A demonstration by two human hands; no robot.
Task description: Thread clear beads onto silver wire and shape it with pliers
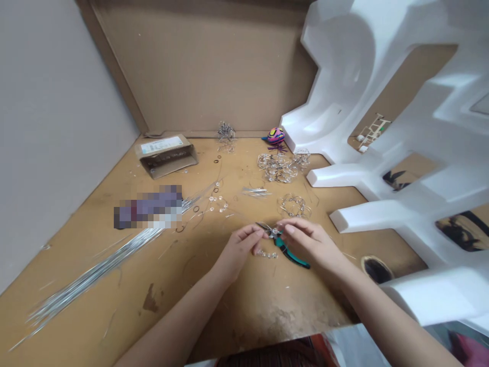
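Note:
My left hand (241,247) is closed in a pinch on a wire strung with clear beads (270,255), and part of the strand hangs below its fingers. Close by on the right, my right hand (307,238) pinches the same wire near a clear bead (275,231). Pliers with teal and black handles (292,255) lie on the table beneath and between both hands. Just beyond, a ring of beaded wire (294,206) rests on the tabletop. The fingers partly hide the wire's ends.
Long straight wires (114,262) stretch across the left side. Loose clear beads (219,205), short wire pieces (256,192) and more beaded rings (278,167) lie ahead. An open cardboard box (168,155) stands at back left. White foam packing (359,219) borders the right.

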